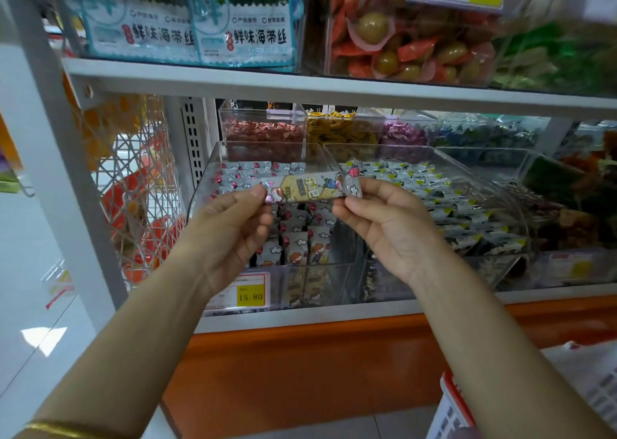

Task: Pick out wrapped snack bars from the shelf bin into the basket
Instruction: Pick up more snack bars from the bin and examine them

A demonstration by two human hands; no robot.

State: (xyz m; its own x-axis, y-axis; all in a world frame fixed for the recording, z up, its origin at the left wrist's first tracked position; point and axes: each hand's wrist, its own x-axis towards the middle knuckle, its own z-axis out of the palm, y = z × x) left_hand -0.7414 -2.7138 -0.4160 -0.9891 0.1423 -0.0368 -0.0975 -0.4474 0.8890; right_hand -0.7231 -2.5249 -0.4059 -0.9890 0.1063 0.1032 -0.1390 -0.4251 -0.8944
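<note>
1 snack bar [310,188] held level in front of the shelf bin [204,179] | left hand [230,218] fingers [255,193] pinch its left end, right hand [377,225] pinches the right end | imo drop the left grip, swing it down-right to the basket [451,397], dont crush wrapper | count: 1 bar held, 1 basket, bin bars too many 2 count

Both forearms are stretching forward — the left hand [230,228] and right hand [387,228] are each pinching one end of a snack bar [310,188].
</note>
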